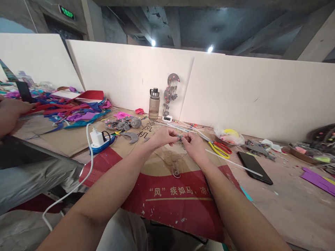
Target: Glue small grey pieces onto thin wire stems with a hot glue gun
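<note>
Both my arms reach out over a red and tan cardboard sheet (pixel 170 195) on the table. My left hand (pixel 163 136) and my right hand (pixel 192 143) meet at the middle, fingers pinched together on a small grey piece (pixel 180 137) held between them. It is too small to make out in detail. A small grey curl (pixel 176 172) lies on the cardboard just below my hands.
Yellow-handled scissors (pixel 221 148) and a black phone (pixel 254 162) lie to the right, a water bottle (pixel 154 104) stands at the white back panel. A power strip with charger (pixel 101 141) and grey felt pieces (pixel 125 124) sit left. Another person's hand (pixel 9 113) is at far left by coloured scraps.
</note>
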`<state>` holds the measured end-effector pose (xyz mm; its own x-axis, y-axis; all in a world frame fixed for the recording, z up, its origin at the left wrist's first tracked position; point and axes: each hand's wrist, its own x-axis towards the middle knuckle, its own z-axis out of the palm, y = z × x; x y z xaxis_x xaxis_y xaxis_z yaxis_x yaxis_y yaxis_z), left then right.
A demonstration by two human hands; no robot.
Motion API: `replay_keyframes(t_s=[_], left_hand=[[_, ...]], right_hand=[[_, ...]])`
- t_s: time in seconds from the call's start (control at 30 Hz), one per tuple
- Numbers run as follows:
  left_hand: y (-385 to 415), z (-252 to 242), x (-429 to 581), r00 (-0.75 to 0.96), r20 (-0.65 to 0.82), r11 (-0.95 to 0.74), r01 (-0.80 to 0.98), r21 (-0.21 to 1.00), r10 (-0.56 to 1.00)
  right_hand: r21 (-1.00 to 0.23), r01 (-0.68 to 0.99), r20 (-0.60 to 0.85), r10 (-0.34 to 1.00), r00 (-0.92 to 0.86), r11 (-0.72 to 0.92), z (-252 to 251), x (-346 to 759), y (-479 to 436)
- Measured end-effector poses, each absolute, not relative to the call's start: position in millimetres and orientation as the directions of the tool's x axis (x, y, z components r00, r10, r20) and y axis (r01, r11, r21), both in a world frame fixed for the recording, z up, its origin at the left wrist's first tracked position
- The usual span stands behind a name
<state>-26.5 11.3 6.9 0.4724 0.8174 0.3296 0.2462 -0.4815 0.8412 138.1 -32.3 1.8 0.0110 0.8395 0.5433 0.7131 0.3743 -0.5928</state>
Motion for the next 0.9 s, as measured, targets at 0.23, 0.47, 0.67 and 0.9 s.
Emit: replay_keyframes(t_s=[0.23, 0.47, 0.67, 0.9], left_hand=[[17.4, 6.5, -27.1, 0.318, 0.419, -0.518, 0.368, 0.772, 0.85], [34.5, 9.0, -41.3, -0.053, 0.483, -0.477, 0.097, 0.874, 0.874], [53.1, 14.2, -58.2, -0.187, 0.324, -0.371, -0.573, 0.731, 0.927], [55.5, 21.8, -71.7, -0.121, 0.255, -0.249, -0.791, 0.559, 0.959]], right_hand=[[-0.622, 0.675, 0.538, 0.843, -0.001, 0.397, -4.2, 134.5, -29.3], [-0.5, 0.634, 0.619, 0.755, -0.215, 0.59, -7.2, 116.2, -45.7], [-0.191, 0.521, 0.532, 0.534, -0.657, 0.832, -5.9, 87.5, -80.2], [-0.195, 0.444, 0.659, 0.452, -0.601, 0.875, 11.6, 96.8, -85.8]])
